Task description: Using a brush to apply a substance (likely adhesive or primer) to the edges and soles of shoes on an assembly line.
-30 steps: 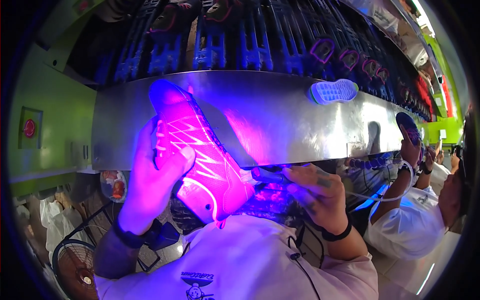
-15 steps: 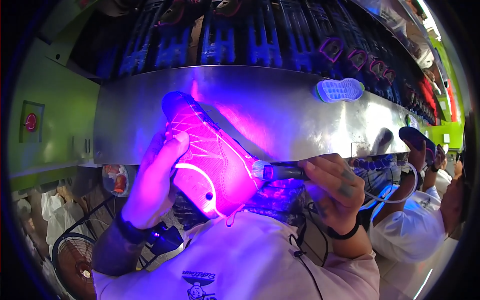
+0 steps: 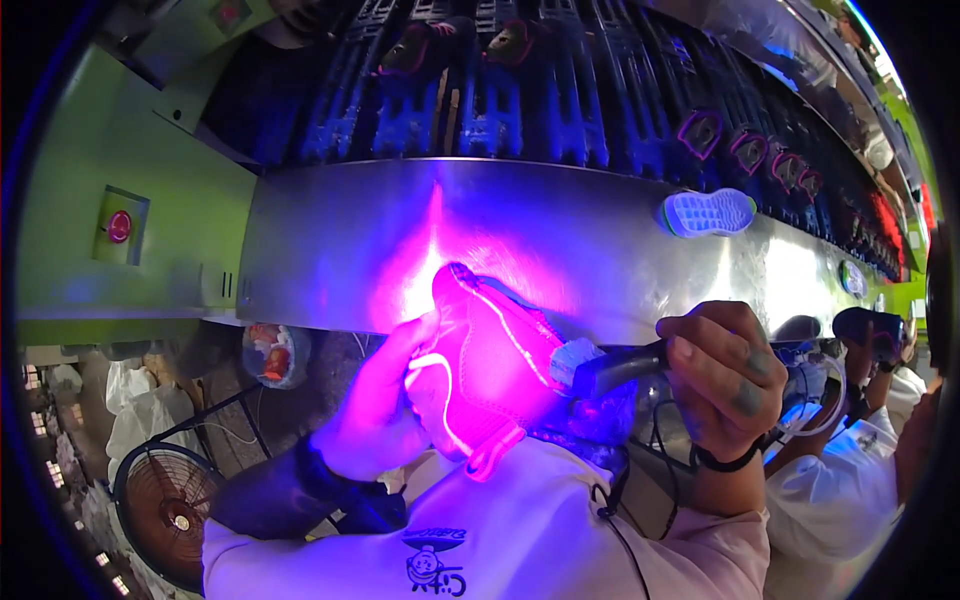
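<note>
A shoe upper [image 3: 505,370], glowing pink under violet light, is held before my chest with its toe pointing away. My left hand [image 3: 380,410] is closed around its left side, thumb on top near the toe. In my right hand [image 3: 728,375] is a brush with a thick black handle [image 3: 625,370]. Its pale bristles [image 3: 572,364] meet the edge of the upper near the heel opening; whether they press on it cannot be made out. The fingers under the upper are hidden.
Beyond the shoe runs a metal ledge [image 3: 330,230] with a pale sole [image 3: 708,213] on it. Behind lies a dark slatted conveyor [image 3: 490,120] carrying several shoe parts. A green cabinet with a red button [image 3: 119,226], a fan [image 3: 178,515] and a co-worker [image 3: 835,490] flank me.
The whole view has shifted. The upper has turned, its toe coming right and nearer to me. The brush handle now slants up more toward my right hand, bristles still by the upper's edge.
</note>
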`<action>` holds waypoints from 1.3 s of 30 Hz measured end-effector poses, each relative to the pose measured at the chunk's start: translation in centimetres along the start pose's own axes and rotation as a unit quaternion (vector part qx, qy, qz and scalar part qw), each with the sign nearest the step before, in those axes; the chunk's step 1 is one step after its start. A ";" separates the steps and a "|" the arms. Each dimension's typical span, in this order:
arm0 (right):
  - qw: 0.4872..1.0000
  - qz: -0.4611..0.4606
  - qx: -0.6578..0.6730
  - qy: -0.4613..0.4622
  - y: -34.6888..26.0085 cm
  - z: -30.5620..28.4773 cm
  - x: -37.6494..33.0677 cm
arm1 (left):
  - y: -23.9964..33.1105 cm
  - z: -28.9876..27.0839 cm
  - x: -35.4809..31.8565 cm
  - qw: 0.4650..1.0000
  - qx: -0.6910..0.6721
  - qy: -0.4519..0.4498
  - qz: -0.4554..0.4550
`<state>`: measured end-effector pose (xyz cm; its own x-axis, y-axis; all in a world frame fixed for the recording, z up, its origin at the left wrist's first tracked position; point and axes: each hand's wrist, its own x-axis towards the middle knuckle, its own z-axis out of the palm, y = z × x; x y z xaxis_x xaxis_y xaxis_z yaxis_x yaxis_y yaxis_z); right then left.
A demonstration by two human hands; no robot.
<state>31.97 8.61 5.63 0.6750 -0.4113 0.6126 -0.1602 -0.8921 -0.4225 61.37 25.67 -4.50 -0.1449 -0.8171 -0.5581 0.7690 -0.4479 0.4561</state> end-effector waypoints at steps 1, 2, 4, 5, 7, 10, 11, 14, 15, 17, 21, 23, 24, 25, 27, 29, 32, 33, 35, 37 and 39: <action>1.000 0.002 0.009 0.006 0.1 0.0 0.2 | -0.1 0.2 -0.2 0.991 -0.099 -0.089 -0.025; 1.000 -0.002 0.010 0.012 0.3 0.1 0.3 | -0.1 0.5 -0.3 0.963 -0.196 -0.177 -0.051; 1.000 0.000 0.028 0.015 0.8 0.2 0.0 | 0.3 5.9 -0.7 0.988 -0.022 0.154 0.006; 0.999 -0.001 0.025 0.021 1.0 0.2 -0.1 | 0.9 6.3 -1.5 0.997 -0.076 0.024 -0.008; 0.999 -0.007 0.049 0.017 1.2 0.2 -0.4 | 1.5 6.6 -2.0 0.944 -0.298 -0.078 -0.121; 0.996 0.014 0.086 0.014 1.1 0.1 -0.9 | 0.1 7.1 -4.0 0.970 0.227 -0.041 0.081; 0.996 0.016 0.083 0.017 1.2 0.3 -1.1 | -0.5 6.7 -4.1 0.969 0.230 -0.044 0.080; 0.993 0.017 0.109 0.033 1.2 0.9 -1.7 | -2.2 4.3 -3.6 0.975 0.169 -0.120 0.085; 0.990 0.031 0.130 0.033 1.2 1.1 -1.9 | -2.6 3.8 -3.3 0.991 0.053 -0.118 0.021; 0.987 0.041 0.150 0.034 1.3 1.4 -2.3 | -2.6 3.5 -3.1 0.990 -0.063 -0.116 -0.042; 0.986 0.075 0.150 0.019 1.3 2.7 -3.9 | -3.0 2.7 -3.7 0.989 -0.041 -0.130 -0.054; 0.984 0.085 0.156 0.025 1.2 3.9 -4.8 | -3.1 2.0 -3.4 0.977 0.161 -0.137 0.033; 0.977 0.127 0.168 0.032 1.3 4.8 -5.7 | -2.9 1.7 -2.5 0.986 -0.012 -0.158 -0.051; 0.967 0.172 0.184 0.042 1.5 5.6 -6.0 | -2.3 1.8 -1.9 0.959 -0.182 -0.169 -0.138; 0.952 0.229 0.201 0.036 2.0 5.9 -5.7 | -0.5 5.2 -1.2 0.985 -0.087 -0.123 -0.083; 0.930 0.264 0.256 -0.002 1.9 5.5 -5.7 | -1.0 0.7 0.6 0.981 -0.106 -0.135 -0.093; 0.924 0.318 0.211 0.007 4.3 7.1 -6.6 | 4.2 7.2 4.0 0.998 0.052 0.005 0.031; 0.927 0.340 0.158 0.013 5.3 7.4 -7.2 | 6.0 4.1 5.9 0.994 0.076 -0.081 0.015; 0.896 0.395 0.178 0.100 7.2 8.2 -8.9 | 8.7 5.0 10.8 0.978 0.170 -0.057 0.108; 0.874 0.426 0.185 0.142 8.3 8.0 -10.4 | 11.2 10.0 16.0 0.933 0.302 -0.049 0.187; 0.817 0.500 0.206 0.202 8.4 8.7 -11.5 | 14.5 14.0 22.2 0.824 0.500 -0.072 0.256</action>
<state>29.16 7.46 -10.77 0.0494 -0.9980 -0.0400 -0.1740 0.0309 -0.9843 60.62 -4.05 -0.57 -0.0887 -0.9943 -0.0586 -0.1345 -0.0463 0.9898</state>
